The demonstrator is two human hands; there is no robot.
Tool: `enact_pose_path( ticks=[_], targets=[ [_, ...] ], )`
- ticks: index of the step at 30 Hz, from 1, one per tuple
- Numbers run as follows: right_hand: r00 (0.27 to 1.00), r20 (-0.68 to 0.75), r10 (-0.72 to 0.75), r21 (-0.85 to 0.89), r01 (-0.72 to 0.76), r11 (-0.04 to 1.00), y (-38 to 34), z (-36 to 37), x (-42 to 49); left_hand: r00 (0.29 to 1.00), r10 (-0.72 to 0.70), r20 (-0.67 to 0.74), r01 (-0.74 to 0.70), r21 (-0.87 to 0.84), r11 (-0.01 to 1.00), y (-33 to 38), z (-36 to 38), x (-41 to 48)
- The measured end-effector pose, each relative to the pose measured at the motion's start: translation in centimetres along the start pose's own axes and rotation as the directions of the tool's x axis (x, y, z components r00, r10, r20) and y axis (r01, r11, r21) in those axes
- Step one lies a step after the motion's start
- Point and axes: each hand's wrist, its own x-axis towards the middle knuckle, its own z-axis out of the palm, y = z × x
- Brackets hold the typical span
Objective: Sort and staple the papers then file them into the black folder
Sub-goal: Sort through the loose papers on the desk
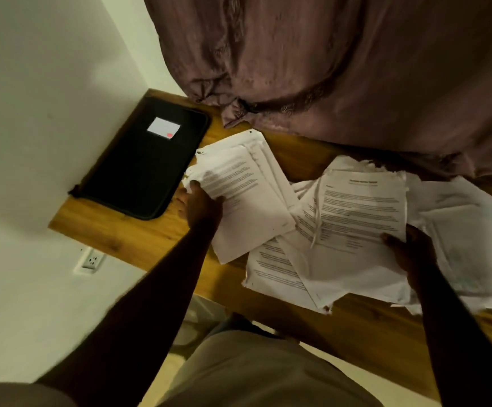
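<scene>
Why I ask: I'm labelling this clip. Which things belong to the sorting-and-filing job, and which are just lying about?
Job: black folder, closed; paper stack gripped by the left hand; printed sheet pinched by the right hand; loose papers spread on the desk.
Lying about: brown curtain; wall socket.

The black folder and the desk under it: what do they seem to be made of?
The black folder looks like matte fabric or a soft synthetic, with a raised rim around rounded corners. The desk looks like varnished wood: warm brown, visible grain, slight sheen.
</scene>
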Motion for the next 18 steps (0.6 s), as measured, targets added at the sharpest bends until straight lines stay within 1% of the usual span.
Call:
enact_pose_path(
  ticks=[1, 2, 3, 4, 5, 6, 7, 8, 9, 10, 11, 13, 14, 15, 18],
  targets=[
    [1.000, -0.006, 0.009, -0.013, -0.009, 1.000, -0.3, 0.2, 0.2, 1.000, 0.029, -0.009, -0.028, 0.027, 0.999, -0.6, -0.3, 0.6],
    [1.000, -0.011, 0.016, -0.023, -0.016, 1.000, -0.5, 0.2, 0.3, 0.991, 0.137, -0.004, -0.136, 0.096, 0.986, -1.1, -0.5, 1.2],
    [1.000, -0.012, 0.025, -0.040, -0.025, 0.999, -0.8, 0.4, 0.2, 0.956, 0.290, 0.038, -0.292, 0.163, 0.942, -1.8, -0.6, 1.8],
    [1.000, -0.012, 0.025, -0.058, -0.026, 0.998, -0.9, 0.6, 0.1, 0.888, 0.444, 0.117, -0.459, 0.196, 0.866, -2.3, -0.4, 2.6],
    [0.999, -0.015, 0.031, -0.069, -0.032, 0.997, -1.0, 0.8, 0.0, 0.796, 0.561, 0.230, -0.601, 0.183, 0.778, -2.4, -0.2, 3.2],
    [0.999, -0.018, 0.037, -0.073, -0.038, 0.997, -1.1, 0.9, -0.1, 0.693, 0.630, 0.350, -0.704, 0.142, 0.696, -2.2, 0.0, 3.7],
    [0.998, -0.026, 0.049, -0.073, -0.050, 0.996, -1.3, 1.0, -0.1, 0.588, 0.674, 0.447, -0.783, 0.107, 0.612, -1.7, 0.2, 4.1],
    [0.998, -0.033, 0.057, -0.081, -0.060, 0.995, -1.4, 1.1, -0.2, 0.501, 0.695, 0.515, -0.836, 0.082, 0.542, -1.0, 0.4, 4.3],
    [0.997, -0.045, 0.059, -0.096, -0.063, 0.993, -1.5, 1.1, -0.2, 0.447, 0.698, 0.559, -0.866, 0.075, 0.494, -0.3, 0.5, 4.4],
    [0.996, -0.059, 0.061, -0.120, -0.068, 0.990, -1.4, 1.3, -0.3, 0.425, 0.697, 0.578, -0.880, 0.083, 0.468, 0.4, 0.7, 4.4],
    [0.995, -0.079, 0.064, -0.145, -0.075, 0.987, -1.5, 1.4, -0.4, 0.432, 0.689, 0.582, -0.879, 0.101, 0.467, 1.0, 0.9, 4.4],
    [0.990, -0.122, 0.077, -0.182, -0.098, 0.978, -1.8, 1.8, -0.7, 0.475, 0.660, 0.582, -0.857, 0.138, 0.496, 2.1, 1.3, 4.0],
    [0.987, -0.136, 0.082, -0.202, -0.109, 0.973, -2.0, 2.0, -0.7, 0.476, 0.647, 0.596, -0.858, 0.151, 0.492, 2.6, 1.6, 3.7],
    [0.986, -0.141, 0.086, -0.229, -0.117, 0.966, -2.2, 2.2, -0.6, 0.451, 0.646, 0.616, -0.875, 0.160, 0.458, 3.2, 2.0, 3.4],
    [0.986, -0.137, 0.100, -0.288, -0.136, 0.948, -2.9, 2.7, -0.2, 0.321, 0.642, 0.697, -0.943, 0.172, 0.285, 4.7, 3.1, 2.6]
  ],
)
